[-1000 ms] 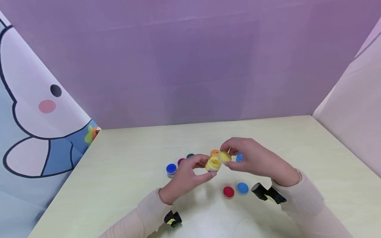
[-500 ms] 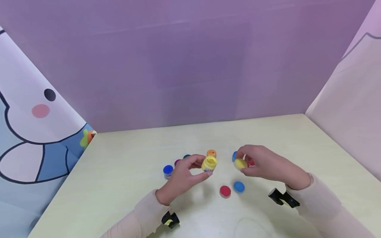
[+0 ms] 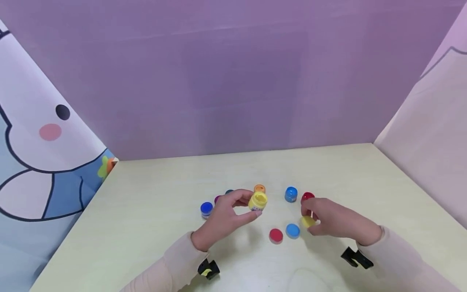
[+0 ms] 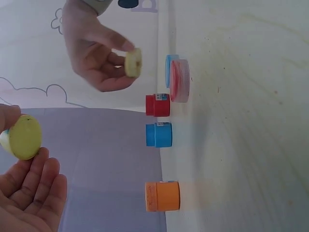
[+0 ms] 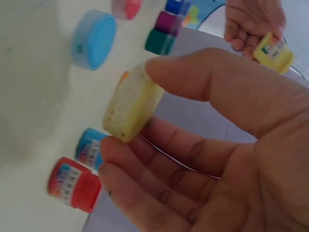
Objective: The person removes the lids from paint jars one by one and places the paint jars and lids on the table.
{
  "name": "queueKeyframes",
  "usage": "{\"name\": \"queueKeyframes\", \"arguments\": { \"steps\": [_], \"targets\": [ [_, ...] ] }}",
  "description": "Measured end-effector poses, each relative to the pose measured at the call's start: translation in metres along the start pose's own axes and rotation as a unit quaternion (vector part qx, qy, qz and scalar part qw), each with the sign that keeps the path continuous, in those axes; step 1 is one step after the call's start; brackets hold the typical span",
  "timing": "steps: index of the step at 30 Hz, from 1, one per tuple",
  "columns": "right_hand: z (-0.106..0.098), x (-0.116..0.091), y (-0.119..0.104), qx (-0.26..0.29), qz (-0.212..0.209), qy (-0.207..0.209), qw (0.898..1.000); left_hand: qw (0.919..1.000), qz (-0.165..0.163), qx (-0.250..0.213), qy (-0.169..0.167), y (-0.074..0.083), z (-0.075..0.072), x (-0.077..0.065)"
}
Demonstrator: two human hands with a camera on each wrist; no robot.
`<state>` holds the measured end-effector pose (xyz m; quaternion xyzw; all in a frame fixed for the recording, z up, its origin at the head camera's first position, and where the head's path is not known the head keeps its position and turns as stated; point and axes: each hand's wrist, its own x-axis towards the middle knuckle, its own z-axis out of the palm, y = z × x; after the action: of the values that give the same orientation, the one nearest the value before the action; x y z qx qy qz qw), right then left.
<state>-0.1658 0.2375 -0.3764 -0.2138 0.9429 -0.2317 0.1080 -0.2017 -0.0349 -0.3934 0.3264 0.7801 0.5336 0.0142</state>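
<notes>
My left hand [image 3: 228, 213] grips a small open paint jar [image 3: 258, 201] filled with yellow, thumb on one side and fingers on the other, held above the table. Between thumb and fingertips of my right hand [image 3: 330, 217] is a yellow jar lid [image 5: 133, 104], low over the table to the right of two loose lids. Those are a red lid [image 3: 276, 235] and a light blue lid [image 3: 292, 230], both lying flat. Beyond the right hand stand a blue paint jar [image 3: 290, 194] and a red paint jar [image 5: 75, 184], both without lids.
An orange jar [image 4: 162, 196] stands behind the yellow one. To the left are a dark blue jar [image 3: 206, 209], a purple jar [image 5: 167, 22] and a green jar [image 5: 159, 42], partly hidden by the left hand in the head view. A purple wall [image 3: 240, 81] closes off the table's back.
My right hand has pulled the yellow lid away from the jar and carried it right and down toward the table. The left hand has stayed nearly still with the jar.
</notes>
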Motion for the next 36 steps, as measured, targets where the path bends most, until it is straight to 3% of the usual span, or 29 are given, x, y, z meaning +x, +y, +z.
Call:
{"name": "queueKeyframes", "arguments": {
  "steps": [4, 11, 19, 26, 32, 36],
  "targets": [
    [0.009, -0.003, 0.005, 0.006, 0.050, -0.020, 0.999, 0.9999, 0.001, 0.011, -0.006, 0.002, 0.001, 0.001],
    [0.017, -0.004, 0.013, 0.010, 0.031, -0.018, 0.999, 0.9998, 0.006, 0.016, -0.005, 0.003, 0.002, 0.002],
    [0.022, -0.002, 0.012, -0.006, 0.059, -0.022, 0.998, 0.9999, 0.006, 0.014, -0.001, 0.002, 0.001, 0.001],
    [0.027, -0.002, 0.011, -0.009, 0.058, -0.024, 0.998, 0.9998, -0.013, 0.014, -0.002, 0.003, -0.001, -0.001],
    [0.026, -0.002, 0.011, -0.011, 0.061, -0.028, 0.998, 0.9998, -0.017, 0.010, -0.002, 0.004, 0.000, -0.001],
    [0.018, -0.001, 0.011, -0.019, 0.037, -0.003, 0.999, 0.9997, -0.020, 0.009, -0.006, 0.004, 0.001, -0.001]
  ]
}}
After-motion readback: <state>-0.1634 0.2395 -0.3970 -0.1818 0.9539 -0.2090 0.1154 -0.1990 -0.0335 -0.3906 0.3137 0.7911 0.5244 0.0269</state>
